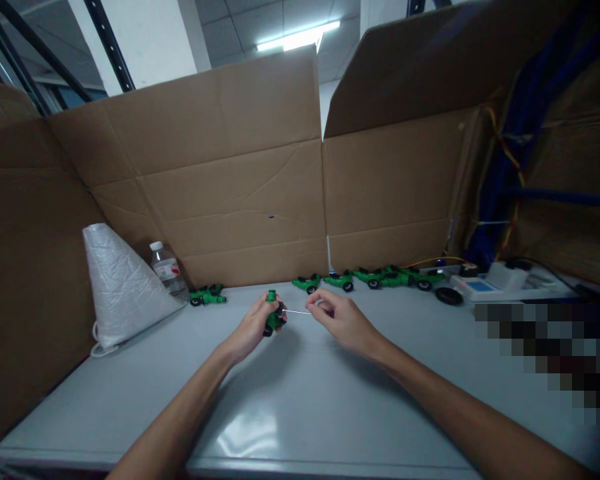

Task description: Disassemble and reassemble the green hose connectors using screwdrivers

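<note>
My left hand (254, 327) is closed around a small green toy car (271, 325) with black wheels, held above the table. A thin, pale, straight strip or cord (297, 311) runs from the car's right side to the fingertips of my right hand (337, 319). Thumb and forefinger of that hand are pinched on its end. Whether it is a stiff rod or a taut string I cannot make out. My left fingers cover part of the car.
Along the back of the grey table (280, 420) stand several green toy cars (339, 282), with another toy car (207, 295) near a water bottle (169, 270) and a silvery bag (123, 287). A black ring (449, 295) lies by a power strip (510, 285). Cardboard walls (230, 200) enclose the table.
</note>
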Tool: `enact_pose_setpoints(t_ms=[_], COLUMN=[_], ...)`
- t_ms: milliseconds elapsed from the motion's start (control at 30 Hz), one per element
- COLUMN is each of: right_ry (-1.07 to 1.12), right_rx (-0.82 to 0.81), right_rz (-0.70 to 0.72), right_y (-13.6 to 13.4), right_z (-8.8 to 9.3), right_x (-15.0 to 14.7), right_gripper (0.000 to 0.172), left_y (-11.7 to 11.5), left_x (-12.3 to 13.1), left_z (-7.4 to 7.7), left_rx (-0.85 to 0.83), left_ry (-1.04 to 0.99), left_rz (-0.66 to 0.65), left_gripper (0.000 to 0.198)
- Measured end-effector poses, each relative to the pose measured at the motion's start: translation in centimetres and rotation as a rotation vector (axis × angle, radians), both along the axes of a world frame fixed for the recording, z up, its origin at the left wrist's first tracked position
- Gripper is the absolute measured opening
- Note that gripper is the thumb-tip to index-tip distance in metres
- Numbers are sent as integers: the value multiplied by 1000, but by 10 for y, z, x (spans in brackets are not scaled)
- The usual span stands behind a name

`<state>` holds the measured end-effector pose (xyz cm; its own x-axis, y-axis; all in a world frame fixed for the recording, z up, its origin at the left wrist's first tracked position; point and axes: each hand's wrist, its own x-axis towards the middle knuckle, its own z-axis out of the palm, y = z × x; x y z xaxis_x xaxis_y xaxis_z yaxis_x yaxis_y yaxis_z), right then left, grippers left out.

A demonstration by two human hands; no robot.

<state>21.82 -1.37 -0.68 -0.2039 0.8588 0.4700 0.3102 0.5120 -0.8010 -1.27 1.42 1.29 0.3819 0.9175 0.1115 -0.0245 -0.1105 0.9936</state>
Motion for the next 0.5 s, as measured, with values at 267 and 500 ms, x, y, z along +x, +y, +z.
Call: enact_pose_setpoints(t_ms=[267,500], right_ry=[36,61], right_rx=[-47,-67], right_rz=[24,-5], right_y=[0,-4], right_z=[3,3], right_x=[2,-1], right_gripper=[21,23], left_y=[-6,-4], left_x=[-2,-3], left_z=[7,11], left_rx=[72,60], left_ry=[110,119], left_rz=[-8,-10], left_gripper=[20,19])
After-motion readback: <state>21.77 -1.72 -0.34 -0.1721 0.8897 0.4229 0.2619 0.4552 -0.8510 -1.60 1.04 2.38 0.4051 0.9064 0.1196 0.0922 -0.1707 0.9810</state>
